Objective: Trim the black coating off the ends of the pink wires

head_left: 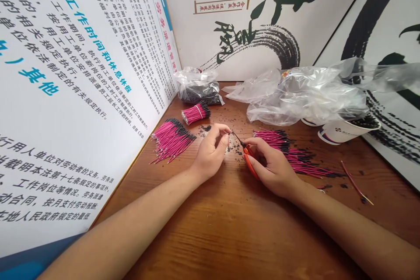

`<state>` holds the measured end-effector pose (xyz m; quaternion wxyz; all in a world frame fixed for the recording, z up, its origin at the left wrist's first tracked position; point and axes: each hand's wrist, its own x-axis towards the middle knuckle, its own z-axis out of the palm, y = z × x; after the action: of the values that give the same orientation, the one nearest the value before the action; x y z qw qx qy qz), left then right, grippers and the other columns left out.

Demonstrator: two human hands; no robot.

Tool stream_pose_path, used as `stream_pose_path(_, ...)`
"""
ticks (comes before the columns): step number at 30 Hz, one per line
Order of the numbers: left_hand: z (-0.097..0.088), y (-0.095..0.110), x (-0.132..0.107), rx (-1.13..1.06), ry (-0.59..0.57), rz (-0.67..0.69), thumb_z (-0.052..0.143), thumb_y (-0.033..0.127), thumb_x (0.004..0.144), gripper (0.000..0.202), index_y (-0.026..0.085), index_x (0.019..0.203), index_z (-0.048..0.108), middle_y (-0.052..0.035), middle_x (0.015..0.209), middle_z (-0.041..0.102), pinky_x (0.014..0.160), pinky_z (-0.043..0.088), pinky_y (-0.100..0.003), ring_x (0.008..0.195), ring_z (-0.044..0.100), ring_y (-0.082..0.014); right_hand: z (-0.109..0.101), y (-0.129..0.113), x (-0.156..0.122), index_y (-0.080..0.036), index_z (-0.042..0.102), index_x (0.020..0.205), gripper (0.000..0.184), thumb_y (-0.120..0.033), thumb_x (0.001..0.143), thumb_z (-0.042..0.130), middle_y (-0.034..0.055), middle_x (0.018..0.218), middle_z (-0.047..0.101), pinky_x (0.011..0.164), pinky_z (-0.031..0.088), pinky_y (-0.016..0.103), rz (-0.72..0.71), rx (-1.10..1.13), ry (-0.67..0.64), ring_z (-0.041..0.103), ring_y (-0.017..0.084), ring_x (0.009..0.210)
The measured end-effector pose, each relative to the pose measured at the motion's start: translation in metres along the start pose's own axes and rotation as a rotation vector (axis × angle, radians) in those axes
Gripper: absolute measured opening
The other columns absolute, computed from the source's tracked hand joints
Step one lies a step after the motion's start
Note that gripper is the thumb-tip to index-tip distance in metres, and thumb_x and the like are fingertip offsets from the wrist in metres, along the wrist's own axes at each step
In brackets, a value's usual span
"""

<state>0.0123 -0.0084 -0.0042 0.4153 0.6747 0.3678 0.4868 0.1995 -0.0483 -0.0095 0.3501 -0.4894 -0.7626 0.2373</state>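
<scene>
My right hand [271, 166] grips a pair of orange-handled scissors [251, 162], with the thin dark blades [238, 138] pointing left toward my left hand [211, 152]. The fingertips of my left hand are pinched together, and anything between them is too small to make out. A loose pile of pink wires with black ends [172, 140] lies left of my hands. A second pile [288, 153] spreads out right of them. Black scraps [233, 148] are scattered just beyond my fingers. A tied bundle of pink wires [196, 113] lies farther back.
The wooden tabletop [229, 236] runs into a corner between printed display boards [75, 52]. At the back stand a clear bag of black pieces [198, 94] and crumpled clear plastic bags [305, 96]. A white paper cup [348, 131] lies tilted, and a single wire [356, 182] lies at right.
</scene>
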Motion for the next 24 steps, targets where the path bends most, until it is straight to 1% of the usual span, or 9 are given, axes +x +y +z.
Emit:
stream_pose_path(3, 0.0003, 0.0012, 0.0002, -0.010, 0.000, -0.019, 0.044, 0.024, 0.096, 0.007, 0.019, 0.098, 0.049, 0.0014, 0.080, 0.049, 0.063, 0.039, -0.023, 0.067, 0.044, -0.0109, -0.0001, -0.0003, 0.0000, -0.021, 0.053, 0.114, 0.021, -0.030, 0.095, 0.050, -0.0035, 0.071, 0.054, 0.059, 0.037, 0.025, -0.005, -0.011, -0.007, 0.049, 0.014, 0.060)
stream_pose_path(14, -0.0003, 0.0012, 0.0010, 0.031, -0.004, -0.004, 0.045, 0.025, 0.095, 0.008, 0.019, 0.093, 0.049, 0.0004, 0.081, 0.050, 0.070, 0.040, -0.024, 0.073, 0.047, -0.0120, 0.0003, -0.0008, 0.0015, -0.020, 0.053, 0.114, 0.022, -0.030, 0.095, 0.048, -0.0031, 0.071, 0.055, 0.059, 0.037, 0.025, -0.025, -0.033, -0.012, 0.051, 0.014, 0.059)
stream_pose_path(19, -0.0004, 0.0003, 0.0002, 0.033, -0.014, -0.003, 0.045, 0.025, 0.095, 0.008, 0.019, 0.094, 0.050, 0.0015, 0.078, 0.048, 0.067, 0.039, -0.024, 0.070, 0.047, -0.0117, -0.0010, -0.0027, 0.0004, -0.020, 0.055, 0.114, 0.022, -0.030, 0.095, 0.049, -0.0026, 0.072, 0.057, 0.059, 0.038, 0.025, -0.020, -0.052, -0.016, 0.052, 0.014, 0.060)
stream_pose_path(24, -0.0002, 0.0002, 0.0004, 0.048, -0.001, 0.000, 0.045, 0.025, 0.096, 0.008, 0.019, 0.094, 0.050, 0.0014, 0.078, 0.048, 0.066, 0.039, -0.024, 0.069, 0.046, -0.0114, -0.0004, -0.0034, 0.0011, -0.019, 0.056, 0.114, 0.022, -0.030, 0.095, 0.049, -0.0019, 0.073, 0.059, 0.059, 0.037, 0.026, -0.026, -0.066, -0.002, 0.054, 0.015, 0.061)
